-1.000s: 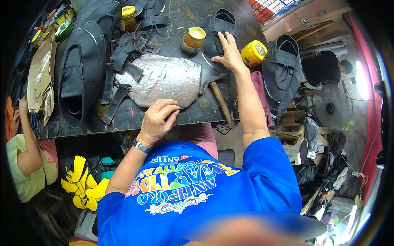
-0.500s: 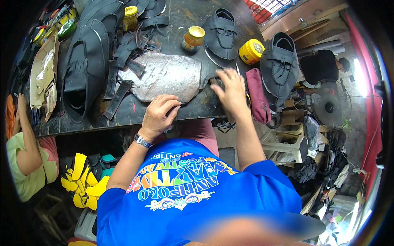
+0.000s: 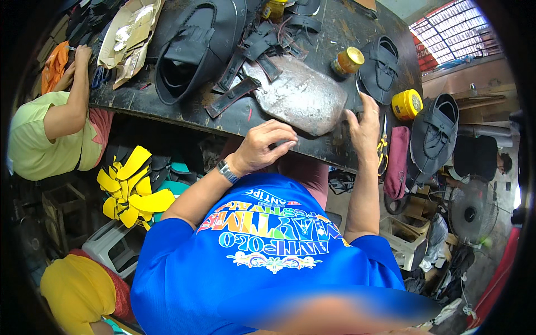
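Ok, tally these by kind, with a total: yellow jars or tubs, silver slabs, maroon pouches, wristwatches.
Jars and tubs: 3, one cut off by the top edge
Slab: 1
Pouch: 1
Wristwatch: 1
Total: 6

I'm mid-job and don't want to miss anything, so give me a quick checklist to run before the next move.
1. Left hand free: ok; nothing visible in it, near the front edge of the table.
2. Right hand free: cannot tell; its palm side is hidden.
3. Top of the grey slab uncovered: not ok; a dark strap piece overlaps its left end.
4. Amber jar off the slab: ok; it stands beyond it.
5. Yellow-handled scissors off the slab: ok; they are right of the right forearm.
6. Co-worker's hand away from the slab: ok; it is at far left.
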Demonstrator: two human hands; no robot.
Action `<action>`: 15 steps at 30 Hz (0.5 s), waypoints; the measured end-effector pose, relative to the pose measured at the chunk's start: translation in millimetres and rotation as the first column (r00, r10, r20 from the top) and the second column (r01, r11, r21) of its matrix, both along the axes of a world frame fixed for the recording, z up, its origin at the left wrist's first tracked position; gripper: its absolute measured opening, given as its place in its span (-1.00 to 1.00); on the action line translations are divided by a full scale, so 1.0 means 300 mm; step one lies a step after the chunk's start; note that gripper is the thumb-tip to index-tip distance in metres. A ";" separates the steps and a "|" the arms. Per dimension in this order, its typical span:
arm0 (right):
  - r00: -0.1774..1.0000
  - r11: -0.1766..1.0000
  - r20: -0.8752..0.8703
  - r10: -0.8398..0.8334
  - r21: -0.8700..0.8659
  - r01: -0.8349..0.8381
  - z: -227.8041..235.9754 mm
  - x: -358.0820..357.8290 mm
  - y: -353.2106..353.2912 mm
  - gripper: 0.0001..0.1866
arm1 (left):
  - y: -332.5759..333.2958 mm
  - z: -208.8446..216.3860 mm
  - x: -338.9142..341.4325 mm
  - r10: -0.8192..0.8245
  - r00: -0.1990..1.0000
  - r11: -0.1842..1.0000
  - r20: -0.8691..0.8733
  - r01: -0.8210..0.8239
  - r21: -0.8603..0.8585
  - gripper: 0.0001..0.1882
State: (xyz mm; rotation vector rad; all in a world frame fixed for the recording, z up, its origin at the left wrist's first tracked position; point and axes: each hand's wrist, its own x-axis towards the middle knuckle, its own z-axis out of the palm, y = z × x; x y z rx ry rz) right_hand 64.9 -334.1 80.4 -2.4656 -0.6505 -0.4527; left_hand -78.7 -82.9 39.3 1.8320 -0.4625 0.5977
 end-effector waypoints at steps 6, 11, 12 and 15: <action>0.889 0.886 -0.111 0.445 0.196 -0.419 0.080 0.079 0.341 -0.71 | 0.089 0.009 -0.019 0.098 0.994 0.995 -0.041 -0.097 0.013 -0.88; 0.843 0.850 -0.190 0.504 0.281 -0.445 0.129 0.216 0.539 -0.76 | 0.129 0.003 0.008 0.122 0.991 0.993 -0.053 -0.122 0.002 -0.90; 0.836 0.854 -0.237 0.495 0.309 -0.418 0.128 0.250 0.559 -0.76 | 0.132 0.001 0.009 0.130 0.989 0.991 -0.066 -0.131 -0.005 -0.90; 0.845 0.888 -0.290 0.448 0.257 -0.382 0.127 0.379 0.579 -0.76 | 0.134 -0.007 0.013 0.143 0.987 0.989 -0.075 -0.145 -0.021 -0.90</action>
